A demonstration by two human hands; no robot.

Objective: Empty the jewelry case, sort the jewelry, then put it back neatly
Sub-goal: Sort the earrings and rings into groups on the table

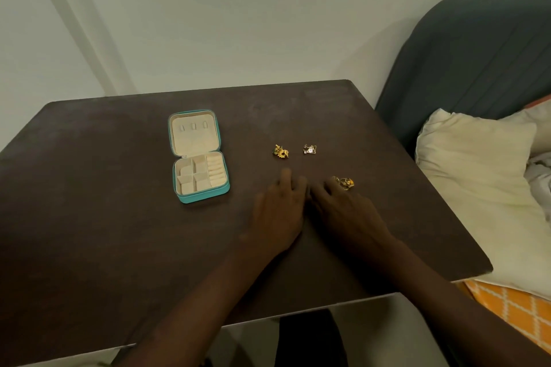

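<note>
A small teal jewelry case lies open on the dark brown table, its cream compartments showing nothing inside. To its right sit three small groups of jewelry: gold flower pieces, a silver piece with a clear stone, and gold rings. My left hand rests palm down, blurred, fingers spread, holding nothing. My right hand lies beside it, its fingertips touching or just short of the gold rings.
A white wall stands behind the table. A dark grey headboard, a cream pillow and an orange patterned sheet are close to the table's right edge.
</note>
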